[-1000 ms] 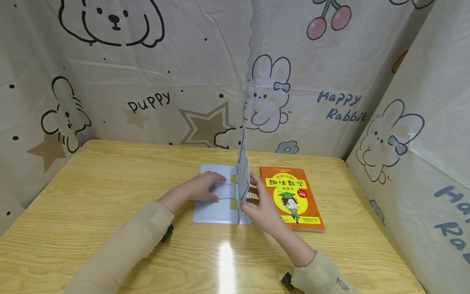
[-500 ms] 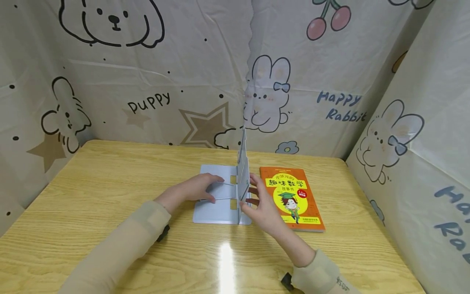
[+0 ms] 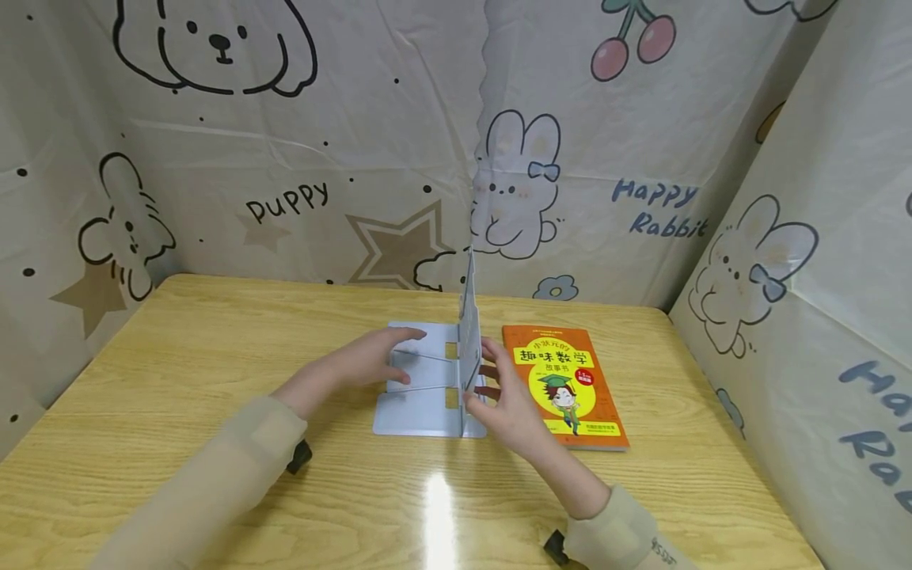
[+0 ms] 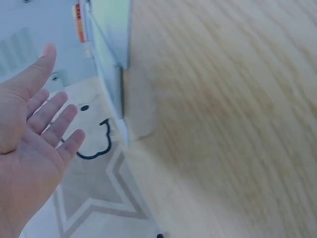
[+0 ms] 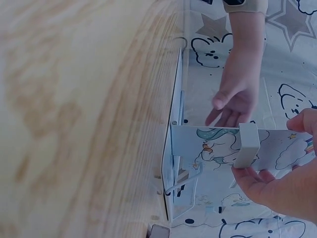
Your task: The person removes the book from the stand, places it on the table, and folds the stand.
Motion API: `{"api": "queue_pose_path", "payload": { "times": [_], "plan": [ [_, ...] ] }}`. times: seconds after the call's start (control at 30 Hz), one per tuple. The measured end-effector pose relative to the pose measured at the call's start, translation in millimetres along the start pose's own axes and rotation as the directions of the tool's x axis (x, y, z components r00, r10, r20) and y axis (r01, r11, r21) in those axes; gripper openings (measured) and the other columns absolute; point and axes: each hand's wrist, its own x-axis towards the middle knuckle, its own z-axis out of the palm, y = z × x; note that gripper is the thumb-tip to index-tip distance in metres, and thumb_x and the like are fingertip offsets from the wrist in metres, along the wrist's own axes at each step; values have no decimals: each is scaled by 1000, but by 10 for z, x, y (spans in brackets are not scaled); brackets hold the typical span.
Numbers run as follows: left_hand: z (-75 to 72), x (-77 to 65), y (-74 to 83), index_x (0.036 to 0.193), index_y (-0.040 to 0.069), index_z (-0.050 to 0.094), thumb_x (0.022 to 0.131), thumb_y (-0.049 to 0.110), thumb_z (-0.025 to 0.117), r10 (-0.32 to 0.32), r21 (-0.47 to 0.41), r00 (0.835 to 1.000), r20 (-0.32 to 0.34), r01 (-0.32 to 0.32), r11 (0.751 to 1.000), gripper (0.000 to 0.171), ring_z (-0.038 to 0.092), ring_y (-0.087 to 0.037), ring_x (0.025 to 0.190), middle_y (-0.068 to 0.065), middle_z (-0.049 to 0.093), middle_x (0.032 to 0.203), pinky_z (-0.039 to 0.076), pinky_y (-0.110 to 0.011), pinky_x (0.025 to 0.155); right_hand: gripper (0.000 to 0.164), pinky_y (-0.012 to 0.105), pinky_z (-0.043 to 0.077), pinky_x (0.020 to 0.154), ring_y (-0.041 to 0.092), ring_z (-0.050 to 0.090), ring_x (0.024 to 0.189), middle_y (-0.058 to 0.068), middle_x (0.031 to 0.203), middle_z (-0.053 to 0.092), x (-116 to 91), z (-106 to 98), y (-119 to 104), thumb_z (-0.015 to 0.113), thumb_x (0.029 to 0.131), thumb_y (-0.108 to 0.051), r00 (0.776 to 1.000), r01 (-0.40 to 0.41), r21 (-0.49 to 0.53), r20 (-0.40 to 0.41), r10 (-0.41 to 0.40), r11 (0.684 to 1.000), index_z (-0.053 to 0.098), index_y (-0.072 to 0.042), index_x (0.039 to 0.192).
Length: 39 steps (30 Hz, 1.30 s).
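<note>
A pale blue bookstand (image 3: pixel 416 416) with a flat base and an upright panel (image 3: pixel 470 332) is on the table. The panel carries a unicorn print (image 5: pixel 218 146) and a light grey block (image 5: pixel 249 144) at its edge. My right hand (image 3: pixel 509 404) holds the upright panel from the right, thumb and fingers at its edges. My left hand (image 3: pixel 363 360) hovers at the base's left side with fingers extended, close over the thin wire support (image 3: pixel 420 388). In the left wrist view that hand (image 4: pixel 37 134) has its fingers spread and holds nothing.
An orange book (image 3: pixel 570 427) with a cartoon figure on its cover lies flat just right of the stand. The wooden table (image 3: pixel 235 340) meets printed cloth (image 3: pixel 399 142) at the back and sides.
My left hand has drawn back to the left from the wire support, its fingers straightening. The right hand and the stand stay in place; the head view has shifted slightly.
</note>
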Motion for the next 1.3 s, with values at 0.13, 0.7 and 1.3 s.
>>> {"api": "queue_pose_path", "payload": {
  "times": [0.13, 0.7, 1.3],
  "plan": [
    [-71, -85, 43, 136, 18, 35, 74, 29, 71, 8, -10, 999, -42, -8, 1000, 73, 31, -21, 129, -2, 36, 140, 29, -40, 105, 71, 48, 42, 92, 32, 45, 114, 8, 137, 34, -1, 4, -6, 59, 77, 2, 1000, -12, 1, 2, 12, 1000, 25, -17, 136],
    [-335, -287, 290, 138, 21, 32, 78, 45, 62, 55, -21, 980, -191, -60, 998, 72, 36, -24, 125, -2, 36, 139, 31, -44, 103, 70, 46, 43, 92, 28, 46, 112, 6, 136, 37, 7, 13, -17, 60, 77, -1, 1000, -15, -12, 11, 16, 1000, 26, -19, 136],
    [-431, -392, 610, 135, 24, 35, 81, 48, 57, 54, -204, 948, -312, -122, 971, 63, 43, -19, 119, 1, 42, 135, 36, -38, 100, 68, 47, 44, 90, 27, 48, 108, 9, 130, 41, 12, 46, -88, 61, 77, -2, 1000, -2, -47, 7, 2, 999, 29, -17, 135]
  ]
}}
